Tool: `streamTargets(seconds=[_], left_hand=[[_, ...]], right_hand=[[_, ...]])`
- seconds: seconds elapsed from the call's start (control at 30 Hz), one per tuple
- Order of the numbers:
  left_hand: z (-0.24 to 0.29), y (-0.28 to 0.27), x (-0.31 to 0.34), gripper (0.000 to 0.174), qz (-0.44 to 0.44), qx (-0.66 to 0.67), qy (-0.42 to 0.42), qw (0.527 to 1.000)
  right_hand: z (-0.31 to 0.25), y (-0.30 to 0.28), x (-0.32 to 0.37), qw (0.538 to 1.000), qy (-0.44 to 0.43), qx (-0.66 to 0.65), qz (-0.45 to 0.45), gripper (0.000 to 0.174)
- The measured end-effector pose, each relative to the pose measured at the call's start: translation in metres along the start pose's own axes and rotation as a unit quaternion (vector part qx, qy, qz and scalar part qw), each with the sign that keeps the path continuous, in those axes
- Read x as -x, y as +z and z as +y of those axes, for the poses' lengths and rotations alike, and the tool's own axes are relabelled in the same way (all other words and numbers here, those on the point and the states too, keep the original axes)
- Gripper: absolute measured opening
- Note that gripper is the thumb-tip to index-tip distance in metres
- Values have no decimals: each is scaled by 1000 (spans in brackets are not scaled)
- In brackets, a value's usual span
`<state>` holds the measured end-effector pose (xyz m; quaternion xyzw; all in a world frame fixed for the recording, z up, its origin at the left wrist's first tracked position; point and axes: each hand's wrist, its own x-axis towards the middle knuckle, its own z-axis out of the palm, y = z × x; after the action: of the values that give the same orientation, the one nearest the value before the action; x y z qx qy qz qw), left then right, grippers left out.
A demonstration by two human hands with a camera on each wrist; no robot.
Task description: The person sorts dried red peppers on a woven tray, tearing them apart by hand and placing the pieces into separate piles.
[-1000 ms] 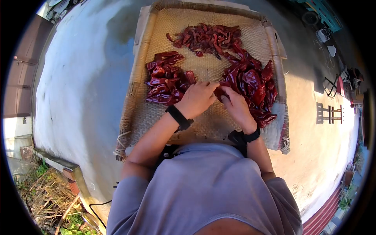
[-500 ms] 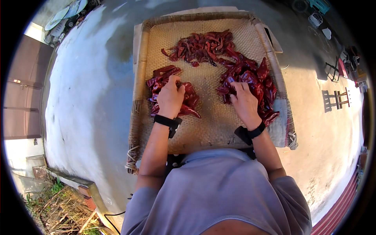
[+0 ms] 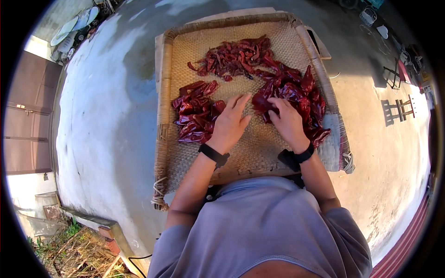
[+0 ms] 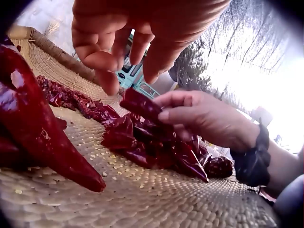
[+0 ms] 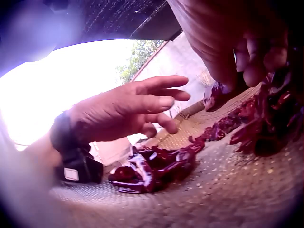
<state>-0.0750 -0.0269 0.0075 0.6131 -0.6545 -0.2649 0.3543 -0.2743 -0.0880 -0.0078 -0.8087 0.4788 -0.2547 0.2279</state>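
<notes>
A woven tray (image 3: 259,160) holds three groups of dried red chilies. The right hand (image 3: 289,123) pinches one chili (image 3: 261,103) at the near edge of the right pile (image 3: 296,92); the left wrist view shows that chili (image 4: 140,103) between its thumb and fingers. The left hand (image 3: 229,125) hovers right of the left pile (image 3: 192,113), its fingers loosely spread and nothing between them, as the right wrist view of the left hand (image 5: 126,107) also shows. Darker, shrivelled pieces (image 3: 232,55) lie at the far side of the tray.
Pale seeds (image 4: 114,171) are scattered on the weave. The tray's raised rim (image 3: 163,116) runs along both sides. A grey cloth (image 3: 330,148) lies at the right near corner. On the ground to the right stands a small stool (image 3: 405,109).
The left hand went from near the right hand to the left pile, then came back toward the middle. The right hand reached into the right pile and now holds a chili at its edge.
</notes>
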Motion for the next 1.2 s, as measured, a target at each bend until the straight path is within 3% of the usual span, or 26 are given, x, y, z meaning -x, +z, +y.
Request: streamTargets(seconds=[0.07, 0.17, 0.27, 0.33, 0.4, 0.5, 0.6, 0.67, 0.8, 0.93, 1.03, 1.13, 1.17, 1.2], left_hand=[[-3, 6, -2, 39, 47, -36, 78, 995], [-8, -7, -1, 28, -37, -123, 54, 990], [-14, -15, 4, 19, 27, -137, 11, 990], [-22, -19, 4, 18, 116, -123, -62, 984], [-34, -30, 0, 24, 135, -153, -108, 973], [-42, -35, -1, 33, 264, -245, -95, 928], [-35, -37, 0, 37, 247, -171, -85, 950], [-26, -35, 2, 32, 127, -72, -124, 981], [-20, -11, 3, 36, 44, 38, -68, 996], [-20, 8, 3, 34, 0, 24, -48, 999], [-21, 6, 4, 29, -3, 67, -88, 994], [-19, -7, 3, 26, 66, 23, -137, 988], [-37, -5, -1, 29, 189, 75, -116, 972], [-40, -9, -2, 42, 228, 122, -148, 955]], right_hand=[[-4, -3, 4, 996, -34, -69, -43, 33], [-4, -2, 8, 986, -52, -135, -80, 36], [-2, 2, 7, 998, -1, -62, -24, 36], [0, 3, 2, 1000, -14, -3, -13, 37], [3, 6, -5, 998, -16, 54, -25, 37], [14, 23, -14, 990, -3, 121, -67, 35], [18, 29, -18, 988, -1, 135, -75, 33], [17, 26, -17, 992, -17, 110, -64, 33], [6, 19, -14, 997, 3, -48, -52, 34], [-13, 13, -6, 971, 50, -208, -106, 36], [-8, 18, 2, 954, 44, -270, -125, 37], [1, 14, 0, 994, -6, -65, -91, 38], [1, 15, -1, 998, -13, -6, -61, 38], [2, 17, -4, 998, -21, 53, -30, 37]])
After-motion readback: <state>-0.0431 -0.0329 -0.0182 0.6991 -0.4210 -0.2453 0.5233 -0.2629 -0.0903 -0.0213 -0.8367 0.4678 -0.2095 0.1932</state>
